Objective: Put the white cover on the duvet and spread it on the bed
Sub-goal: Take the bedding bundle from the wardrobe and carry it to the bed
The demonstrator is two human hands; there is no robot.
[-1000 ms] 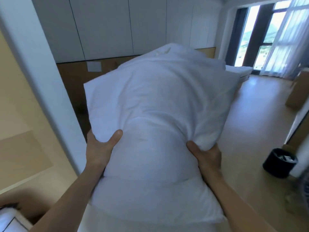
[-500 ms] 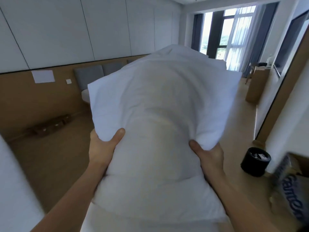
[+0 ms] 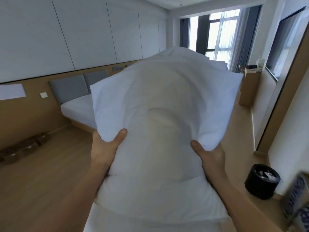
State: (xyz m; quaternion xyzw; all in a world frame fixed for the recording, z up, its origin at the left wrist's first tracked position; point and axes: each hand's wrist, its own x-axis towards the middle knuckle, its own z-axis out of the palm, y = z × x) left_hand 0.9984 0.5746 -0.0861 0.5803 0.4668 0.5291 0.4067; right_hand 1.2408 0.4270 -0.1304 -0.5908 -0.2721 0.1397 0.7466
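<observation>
I hold a thick, folded white bedding bundle [image 3: 158, 106] out in front of my chest, raised off everything, above the light wooden floor [image 3: 41, 181]. Its long axis runs straight away from me: the near end lies toward my body at the bottom of the view, and the far end points toward the tall curtained window [image 3: 217, 36] at the back of the room. My left hand [image 3: 103, 148] grips its left side, thumb pressed over the top, the other fingers hidden beneath. My right hand [image 3: 210, 153] grips the right side the same way.

The bundle carries no label that I can see. A package with blue lettering [image 3: 299, 206] at the lower right is too blurred to read.

The cloth is plain white, soft and lightly creased. A smooth upper layer puffs out wide past my thumbs, over a narrower padded layer nearer me. I cannot tell cover from duvet.

The white-sheeted bed [image 3: 76, 108] lies beyond and to the left, partly hidden by the bundle. A round black bin [image 3: 262, 181] stands on the floor to my right.
</observation>
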